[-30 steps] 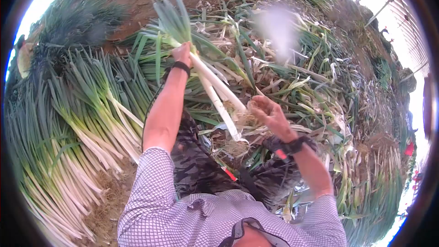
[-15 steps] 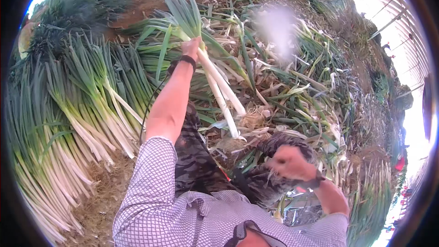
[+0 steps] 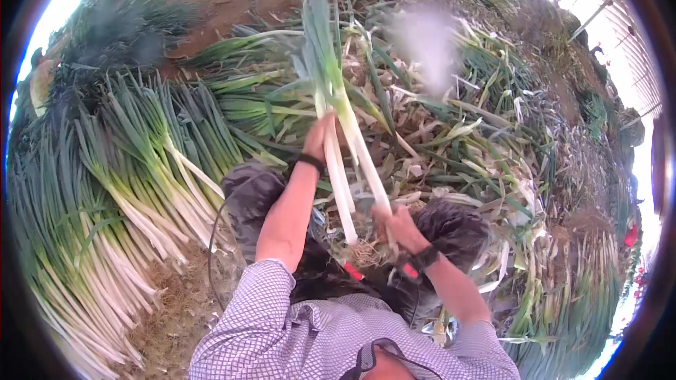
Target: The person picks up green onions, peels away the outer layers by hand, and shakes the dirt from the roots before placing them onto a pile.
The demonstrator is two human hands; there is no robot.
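Note:
My left hand [image 3: 320, 139] is closed round the white stalks of long green onions [image 3: 338, 162], whose green tops point away from me and whose roots hang near my lap. Lower and to the right, my right hand [image 3: 400, 229] is closed on the root end of one of these stalks, with its fingers partly blurred. Root hairs [image 3: 361, 253] show between my knees. Beneath the held stalks lies a heap of loose leaves and peelings [image 3: 451, 148].
Rows of green onions [image 3: 105, 239] lie at the left, roots toward me. Another pile [image 3: 570, 295] is at the lower right. Bare soil [image 3: 232, 0] shows at the top. My camouflage-clad knees [image 3: 451, 236] flank the held stalks.
My left hand has come down and to the right with the stalks, which now hang closer to my lap. My right hand has moved left and taken hold of a stalk's root end.

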